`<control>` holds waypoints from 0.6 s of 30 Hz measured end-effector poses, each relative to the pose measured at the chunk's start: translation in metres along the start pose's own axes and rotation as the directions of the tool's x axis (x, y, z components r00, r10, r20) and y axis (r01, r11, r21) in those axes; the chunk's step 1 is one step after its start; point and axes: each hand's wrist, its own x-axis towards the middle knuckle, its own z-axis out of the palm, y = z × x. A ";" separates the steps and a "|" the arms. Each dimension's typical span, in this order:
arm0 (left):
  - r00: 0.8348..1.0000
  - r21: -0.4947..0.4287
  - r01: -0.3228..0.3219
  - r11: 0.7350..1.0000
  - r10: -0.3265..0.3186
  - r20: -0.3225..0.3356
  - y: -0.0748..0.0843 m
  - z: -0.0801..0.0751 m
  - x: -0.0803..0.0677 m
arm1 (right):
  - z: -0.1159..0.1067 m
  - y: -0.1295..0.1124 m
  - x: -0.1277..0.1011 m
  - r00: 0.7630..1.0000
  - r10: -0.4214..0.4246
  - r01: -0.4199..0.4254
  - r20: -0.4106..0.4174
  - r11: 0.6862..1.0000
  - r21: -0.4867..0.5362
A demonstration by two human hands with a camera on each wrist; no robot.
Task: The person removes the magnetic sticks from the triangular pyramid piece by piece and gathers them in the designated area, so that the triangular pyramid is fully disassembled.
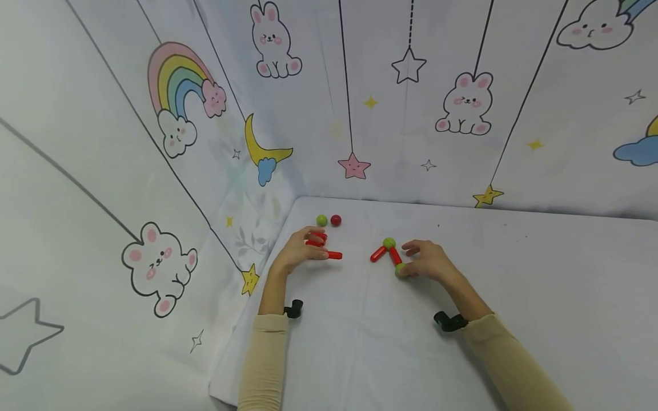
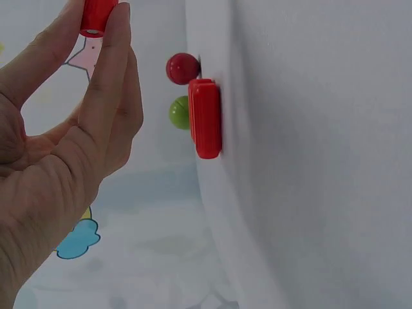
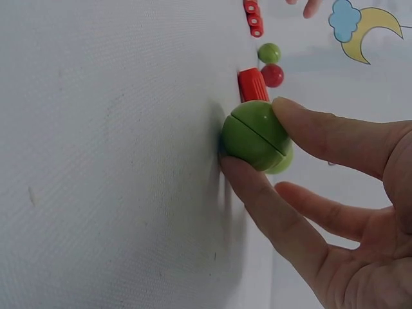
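1. Two hands work low on the white counter (image 1: 514,274); we see our left hand (image 1: 300,249) pinching a red rod (image 2: 96,16) between thumb and fingertips, but the left wrist view cuts the rod off at the top edge, so its length is hidden there.
2. We cannot count the red rods (image 1: 324,245) under that hand from the head view: fingers cover part of them. The left wrist view shows a stacked pair of red rods (image 2: 206,119) lying on the counter beyond the fingertips.
3. Our right hand (image 1: 429,261) pinches a green ball (image 3: 257,135) between thumb and forefinger, pressed against the counter; a red rod (image 3: 251,85) pokes out behind it, mostly hidden.
4. Joined to that, just left of the right hand, sit another red rod (image 1: 378,254) and a second green ball (image 1: 389,243).
5. Beyond the left hand, near the counter's far edge, lie a loose green ball (image 1: 321,220) and a red ball (image 1: 336,220), touching nothing.
6. Right of the right hand the counter runs wide; left of the left hand, the counter edge and printed backdrop (image 1: 180,114) stand close.
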 end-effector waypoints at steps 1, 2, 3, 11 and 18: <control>1.000 0.008 0.006 1.000 -0.006 -0.008 -0.001 -0.002 -0.001 | 0.000 0.000 0.000 1.000 0.000 0.000 -0.001 1.000 -0.001; 1.000 0.010 0.011 1.000 -0.010 -0.015 -0.002 -0.004 -0.002 | 0.000 0.000 0.000 1.000 0.000 0.000 -0.001 1.000 -0.003; 1.000 0.009 0.019 1.000 -0.019 -0.025 -0.004 -0.007 -0.003 | 0.001 0.000 0.000 1.000 0.001 -0.001 0.000 1.000 -0.004; 0.996 -0.049 0.075 0.996 -0.078 -0.050 -0.014 -0.026 -0.010 | 0.001 0.000 0.000 1.000 0.007 -0.007 0.008 1.000 0.008; 0.994 -0.086 0.092 0.992 -0.097 -0.050 -0.016 -0.035 -0.010 | -0.001 -0.001 -0.001 1.000 0.010 -0.010 0.005 1.000 0.004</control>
